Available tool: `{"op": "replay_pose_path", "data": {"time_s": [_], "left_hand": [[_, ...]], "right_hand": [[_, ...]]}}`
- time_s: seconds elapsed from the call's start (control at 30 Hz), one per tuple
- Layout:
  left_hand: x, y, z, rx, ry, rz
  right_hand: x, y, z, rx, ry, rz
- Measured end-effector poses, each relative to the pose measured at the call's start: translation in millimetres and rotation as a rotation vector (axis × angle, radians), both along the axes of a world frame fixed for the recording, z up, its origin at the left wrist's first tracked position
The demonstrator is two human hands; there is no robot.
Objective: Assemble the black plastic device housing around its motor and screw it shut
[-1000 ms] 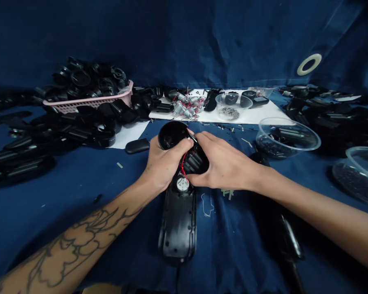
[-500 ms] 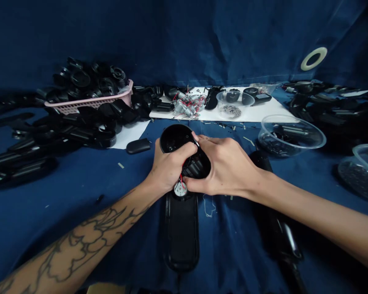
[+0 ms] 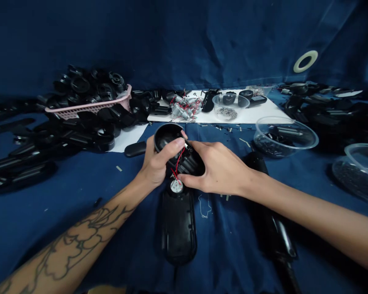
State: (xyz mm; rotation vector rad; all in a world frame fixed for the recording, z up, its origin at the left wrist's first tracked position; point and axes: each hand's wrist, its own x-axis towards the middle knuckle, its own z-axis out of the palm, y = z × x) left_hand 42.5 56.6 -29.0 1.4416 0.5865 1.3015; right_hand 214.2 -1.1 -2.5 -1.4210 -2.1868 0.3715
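Both hands grip a black plastic housing with a round, bowl-shaped end. My left hand wraps its left side, the thumb pressing inside near the rim. On the right side my right hand is closed around the edge, its thumb low by the red wires. Those wires run down to a small round motor just below the hands. The motor sits at the top of a long black plastic shell, which lies open side up on the blue cloth. The far fingers of both hands are partly hidden.
A pink basket heaped with black parts stands back left, more parts around it. Several wired motors lie on a white board. Clear tubs of small pieces stand right. A black handled device lies near my right forearm.
The housing has tilted and shifted slightly left, with both hands on it. My left thumb has moved up, so more of the red wires shows. The whole view has shifted a little.
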Motion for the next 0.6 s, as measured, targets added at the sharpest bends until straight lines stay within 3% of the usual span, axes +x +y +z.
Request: {"op": "replay_pose_path", "data": {"time_s": [0.23, 0.47, 0.6], "left_hand": [[-11, 18, -4.0, 0.007, 0.114, 0.241], [-12, 24, -6.0, 0.063, 0.209, 0.296], [-11, 28, -4.5, -0.106, 0.143, 0.274]], "right_hand": [[-1, -11, 14.5, -0.068, -0.098, -0.173], [-18, -30, -0.2, -0.608, 0.260, 0.049], [-9, -20, -4.8, -0.709, 0.472, 0.138]]}}
